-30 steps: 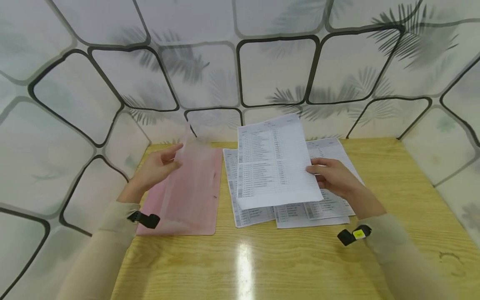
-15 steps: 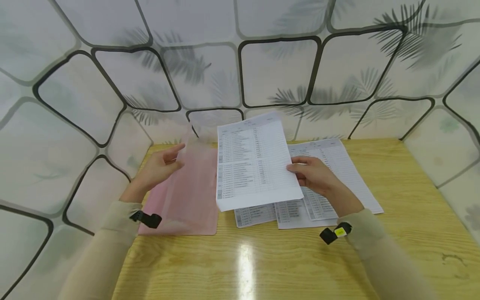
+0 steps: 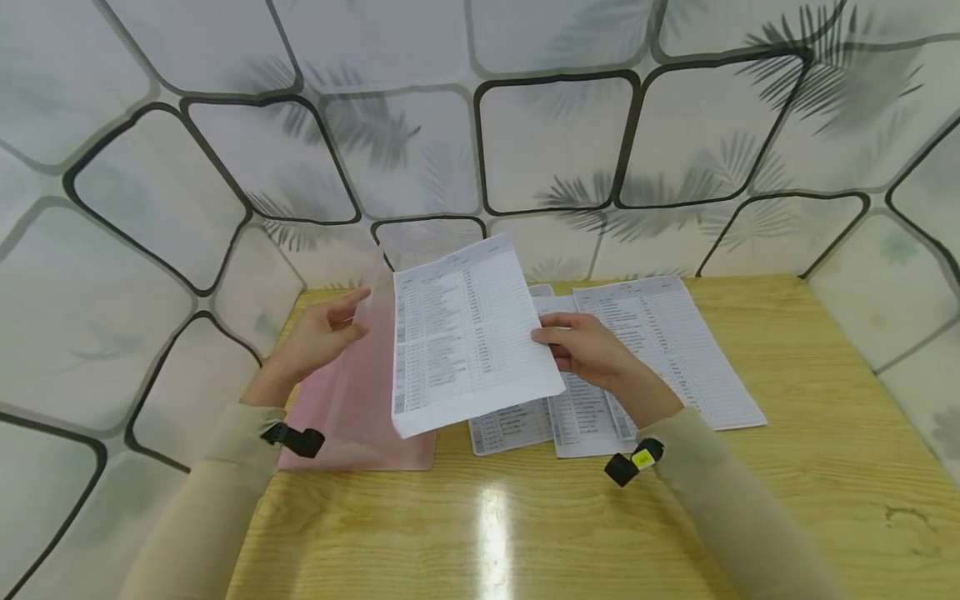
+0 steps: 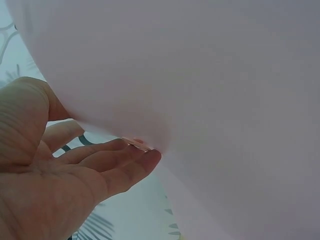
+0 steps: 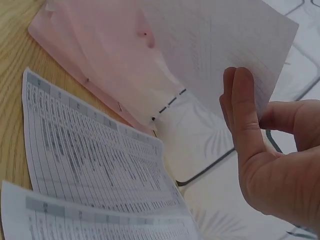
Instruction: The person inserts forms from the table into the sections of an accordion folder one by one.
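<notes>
White printed paper sheet [image 3: 472,333], a rectangle covered in table-like rows, hangs tilted above the table in the head view. I see its right edge pinched between the thumb and fingers of the right hand [image 3: 588,350], and its left part overlaps the pink translucent plastic folder [image 3: 337,429] from my viewpoint. To the left, I have the left hand [image 3: 318,333] clamped on the folder's raised, see-through flap. Three more white printed pages [image 3: 682,354] lie overlapping on the yellow wood-grain table [image 3: 600,533], right of the folder, partly behind the right hand. Behind them stands a pale wall [image 3: 555,142] with dark rounded outlines and grey fronds.

Through the left wrist view, the pink flap fills most of my picture; fingertips meet its edge, while the thumb's tip is hidden behind it.

From the right wrist view, I see the held sheet's back, with fingers flat against it and the folder beyond; printed pages lie at lower left.
</notes>
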`<state>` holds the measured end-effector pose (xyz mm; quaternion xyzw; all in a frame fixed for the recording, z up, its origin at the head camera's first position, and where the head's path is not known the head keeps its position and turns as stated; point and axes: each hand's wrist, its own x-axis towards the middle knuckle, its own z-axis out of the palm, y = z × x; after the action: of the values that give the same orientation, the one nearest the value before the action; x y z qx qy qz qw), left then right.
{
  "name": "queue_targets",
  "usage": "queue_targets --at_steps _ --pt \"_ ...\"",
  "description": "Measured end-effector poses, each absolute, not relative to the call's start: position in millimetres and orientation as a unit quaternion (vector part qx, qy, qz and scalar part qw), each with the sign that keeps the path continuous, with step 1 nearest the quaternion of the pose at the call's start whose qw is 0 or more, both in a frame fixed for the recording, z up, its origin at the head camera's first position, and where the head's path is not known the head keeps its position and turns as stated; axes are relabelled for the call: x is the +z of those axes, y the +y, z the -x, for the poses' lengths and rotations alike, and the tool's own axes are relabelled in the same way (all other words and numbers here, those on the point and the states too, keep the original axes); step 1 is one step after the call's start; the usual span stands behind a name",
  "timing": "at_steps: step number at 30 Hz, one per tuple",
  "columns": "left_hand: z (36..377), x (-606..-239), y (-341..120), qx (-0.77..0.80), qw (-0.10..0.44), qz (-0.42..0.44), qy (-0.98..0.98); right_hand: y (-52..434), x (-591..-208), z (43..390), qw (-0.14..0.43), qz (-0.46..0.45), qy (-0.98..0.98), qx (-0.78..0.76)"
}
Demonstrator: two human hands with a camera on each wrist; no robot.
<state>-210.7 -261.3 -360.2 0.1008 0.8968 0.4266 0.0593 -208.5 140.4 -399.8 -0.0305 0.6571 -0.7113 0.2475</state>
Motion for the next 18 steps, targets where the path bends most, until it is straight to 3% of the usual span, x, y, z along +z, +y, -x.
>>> queue_targets --at_steps 18 --pt "214 -364 -263 0.418 0.052 -0.099 0.902 93 -394 210 0.267 0.031 0.645 -0.716"
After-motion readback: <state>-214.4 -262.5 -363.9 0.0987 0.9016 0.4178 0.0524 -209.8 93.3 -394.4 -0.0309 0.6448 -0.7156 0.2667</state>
